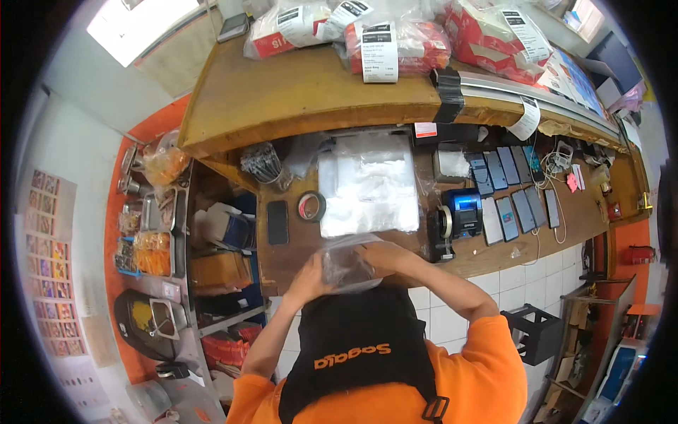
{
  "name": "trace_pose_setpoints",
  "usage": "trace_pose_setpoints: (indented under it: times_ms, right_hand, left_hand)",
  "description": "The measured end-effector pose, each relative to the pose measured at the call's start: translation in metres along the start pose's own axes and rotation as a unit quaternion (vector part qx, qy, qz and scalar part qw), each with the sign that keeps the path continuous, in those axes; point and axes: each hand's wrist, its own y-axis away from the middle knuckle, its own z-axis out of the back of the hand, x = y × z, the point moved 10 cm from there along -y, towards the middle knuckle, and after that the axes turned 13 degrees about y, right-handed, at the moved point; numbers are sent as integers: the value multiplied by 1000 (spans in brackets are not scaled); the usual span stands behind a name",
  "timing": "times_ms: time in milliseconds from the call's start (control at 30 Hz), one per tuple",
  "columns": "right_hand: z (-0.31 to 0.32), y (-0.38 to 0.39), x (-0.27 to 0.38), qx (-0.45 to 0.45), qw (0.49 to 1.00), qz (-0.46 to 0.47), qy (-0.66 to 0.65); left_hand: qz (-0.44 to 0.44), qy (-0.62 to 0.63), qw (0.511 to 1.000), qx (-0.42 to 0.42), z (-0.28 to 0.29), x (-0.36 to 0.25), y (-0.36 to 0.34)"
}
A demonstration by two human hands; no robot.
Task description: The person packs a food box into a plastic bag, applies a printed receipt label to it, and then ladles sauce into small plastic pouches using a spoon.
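Note:
A clear plastic bag [345, 263] is held in front of my body at the counter's near edge. My left hand [308, 281] grips its left side, fingers closed on the film. At the bag's upper right, my right hand [381, 257] is closed on the plastic, its fingertips partly covered by the film. Whether anything lies inside the bag I cannot tell. Just beyond it is a stack of flat clear plastic bags [371, 187], with a roll of dark tape [311, 205] to its left. A black phone [278, 222] lies further left.
Right of the stack stand a tape dispenser [443, 230] and a small blue-and-black printer [465, 212]. Several phones [507, 218] and cables cover the counter's right side. A raised wooden shelf [304, 99] carries wrapped red-and-white packages [399, 46]. Food trays [152, 253] stand at left.

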Motion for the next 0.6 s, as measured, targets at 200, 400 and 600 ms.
trace_pose_setpoints:
  times_ms: [200,400,600]
  right_hand:
    - [97,-41,-133,-259,947,-75,-177]
    - [74,-119,-268,-147,952,-255,77]
    - [84,-127,-275,-282,917,-225,169]
  left_hand:
    - [-80,-24,996,-7,1,-33,2]
    - [-94,57,990,-83,20,-71,19]
    - [-107,54,970,-211,58,-57,60]
